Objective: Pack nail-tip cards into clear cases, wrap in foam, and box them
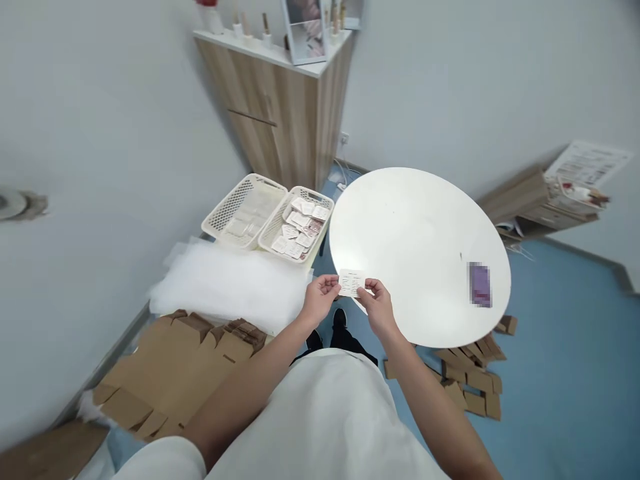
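Note:
A small white card with printed lines of text (351,283) is held up in front of me, just at the near left edge of the round white table (410,227). My left hand (321,297) pinches its left edge between thumb and fingers. On the opposite edge, my right hand (377,305) grips it the same way. The print is too small to read. To the left of the table, a white plastic basket (267,248) holds several small white packets with print (299,227).
Beside that basket lies another white basket (215,223) with clear plastic inside. Nearer are white foam sheets (230,287) and flattened cardboard boxes (175,367). A blurred purple item (480,285) lies on the table's right. Small cardboard boxes (475,383) sit on the floor; a wooden cabinet (285,120) stands behind.

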A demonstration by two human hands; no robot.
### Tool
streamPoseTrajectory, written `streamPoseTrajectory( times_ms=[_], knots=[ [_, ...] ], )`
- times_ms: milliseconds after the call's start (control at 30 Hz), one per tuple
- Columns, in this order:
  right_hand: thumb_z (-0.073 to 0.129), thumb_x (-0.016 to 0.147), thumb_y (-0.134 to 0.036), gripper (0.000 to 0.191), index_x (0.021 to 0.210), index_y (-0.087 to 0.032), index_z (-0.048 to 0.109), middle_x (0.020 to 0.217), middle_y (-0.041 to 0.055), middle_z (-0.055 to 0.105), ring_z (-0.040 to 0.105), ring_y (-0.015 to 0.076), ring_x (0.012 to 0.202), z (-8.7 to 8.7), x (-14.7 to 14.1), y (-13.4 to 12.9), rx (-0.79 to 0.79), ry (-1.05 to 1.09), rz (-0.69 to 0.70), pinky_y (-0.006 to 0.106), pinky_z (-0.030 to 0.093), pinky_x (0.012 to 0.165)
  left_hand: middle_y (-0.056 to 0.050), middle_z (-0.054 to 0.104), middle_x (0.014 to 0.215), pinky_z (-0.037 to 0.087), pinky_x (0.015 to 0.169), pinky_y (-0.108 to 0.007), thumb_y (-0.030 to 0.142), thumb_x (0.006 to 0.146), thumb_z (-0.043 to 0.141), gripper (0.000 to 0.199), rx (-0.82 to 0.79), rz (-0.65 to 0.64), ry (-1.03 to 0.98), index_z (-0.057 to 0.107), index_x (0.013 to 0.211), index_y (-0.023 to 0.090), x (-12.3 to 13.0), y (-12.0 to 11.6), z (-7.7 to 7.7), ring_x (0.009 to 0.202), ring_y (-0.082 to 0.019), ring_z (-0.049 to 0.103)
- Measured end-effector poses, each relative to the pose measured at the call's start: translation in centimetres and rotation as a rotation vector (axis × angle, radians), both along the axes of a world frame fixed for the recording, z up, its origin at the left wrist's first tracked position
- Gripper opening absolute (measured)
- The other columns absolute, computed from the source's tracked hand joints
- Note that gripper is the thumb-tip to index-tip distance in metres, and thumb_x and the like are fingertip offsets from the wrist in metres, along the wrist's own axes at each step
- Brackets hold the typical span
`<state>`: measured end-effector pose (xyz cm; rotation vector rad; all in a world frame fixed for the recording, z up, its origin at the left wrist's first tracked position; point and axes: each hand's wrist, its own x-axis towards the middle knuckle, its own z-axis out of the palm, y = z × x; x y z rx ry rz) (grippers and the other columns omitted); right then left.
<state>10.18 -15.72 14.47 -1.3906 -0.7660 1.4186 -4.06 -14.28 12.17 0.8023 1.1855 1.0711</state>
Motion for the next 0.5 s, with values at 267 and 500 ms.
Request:
streamPoseTrajectory(
  times_ms=[267,500],
  knots=[
    [0.067,0.062,-0.038,0.026,0.077,-0.020,0.054,0.081,-0.0008,0.061,0.060,0.0130,0.073,0.1,7.9,-4.4,-0.093,0.145,-0.209,0.033,0.051,0.074,-0.003,0.060,0.075,0.049,0.062,-0.026,0.030,0.064,0.068,0.030,-0.028,-0.272,-0.041,0.060,0.088,0.014,6.7,-1.0,0.9,0.067,-0.010,0.057],
    [0.068,0.062,-0.038,0.026,0.076,-0.021,0.054,0.077,-0.0015,0.061,0.059,0.0127,0.073,0.2,15.2,-6.2,-0.037,0.217,-0.302,0.032,0.050,0.073,-0.002,0.058,0.075,0.047,0.062,-0.026,0.030,0.064,0.068,0.030,-0.017,-0.399,0.010,0.060,0.087,0.014,14.3,-1.3,1.3,0.065,-0.009,0.054]
  ],
)
